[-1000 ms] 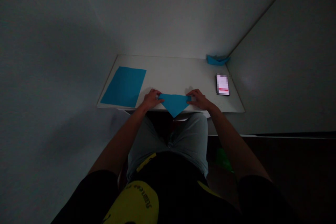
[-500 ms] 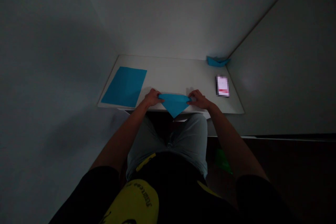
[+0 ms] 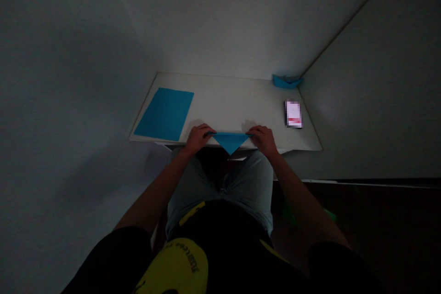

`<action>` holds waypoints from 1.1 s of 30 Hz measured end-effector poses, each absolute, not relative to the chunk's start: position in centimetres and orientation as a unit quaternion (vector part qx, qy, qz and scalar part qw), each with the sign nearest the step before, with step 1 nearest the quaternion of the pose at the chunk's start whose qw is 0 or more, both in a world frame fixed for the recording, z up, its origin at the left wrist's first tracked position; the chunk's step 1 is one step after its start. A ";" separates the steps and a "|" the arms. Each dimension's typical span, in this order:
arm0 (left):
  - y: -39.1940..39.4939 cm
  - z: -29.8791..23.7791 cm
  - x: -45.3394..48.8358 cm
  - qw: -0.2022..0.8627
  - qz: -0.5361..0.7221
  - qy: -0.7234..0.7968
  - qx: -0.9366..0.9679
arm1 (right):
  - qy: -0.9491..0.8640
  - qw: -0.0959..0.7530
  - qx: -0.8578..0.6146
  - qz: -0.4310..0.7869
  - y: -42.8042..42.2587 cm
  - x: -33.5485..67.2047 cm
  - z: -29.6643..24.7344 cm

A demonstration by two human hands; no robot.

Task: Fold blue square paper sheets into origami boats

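Observation:
A folded sheet of blue paper (image 3: 230, 142) is held at the table's front edge, a triangle with its point toward my body. My left hand (image 3: 200, 138) pinches its left corner, fingers closed. At the right corner my right hand (image 3: 262, 138) grips the paper in the same way. The long folded edge runs straight between both hands, along the far side. The fingertips partly cover the two corners.
A flat blue sheet (image 3: 165, 114) lies on the left of the white table (image 3: 234, 96). A folded blue paper boat (image 3: 287, 82) stands at the back right corner, with a phone (image 3: 293, 114), its screen blurred, in front. Walls border the table.
The upper band of the folded paper has narrowed to a thin edge, leaving mostly the triangle in sight. Both hands have come slightly nearer my body, still gripping the corners.

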State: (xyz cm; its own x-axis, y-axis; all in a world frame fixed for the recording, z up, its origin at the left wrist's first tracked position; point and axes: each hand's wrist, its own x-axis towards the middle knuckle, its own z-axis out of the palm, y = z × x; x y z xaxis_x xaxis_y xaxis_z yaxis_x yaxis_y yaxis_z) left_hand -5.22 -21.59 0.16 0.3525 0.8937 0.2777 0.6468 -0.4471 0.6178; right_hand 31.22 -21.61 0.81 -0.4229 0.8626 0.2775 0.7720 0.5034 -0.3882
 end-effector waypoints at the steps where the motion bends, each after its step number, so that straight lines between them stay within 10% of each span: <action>1: -22.0 0.1 -5.4 0.184 0.289 0.475 0.811 | -0.832 0.224 -0.502 0.079 -22.3 31.2 0.7; 9: -25.5 0.3 -5.7 0.058 0.208 0.475 0.853 | -0.756 0.298 -0.582 0.038 -27.3 26.5 1.6; 16: -25.5 0.2 -5.6 0.057 0.165 0.489 0.854 | -0.856 0.202 -0.453 0.145 -27.8 16.6 1.4; 33: -25.9 0.2 -4.7 0.179 0.268 0.523 0.789 | -0.792 0.276 -0.531 0.125 -27.2 28.9 -1.2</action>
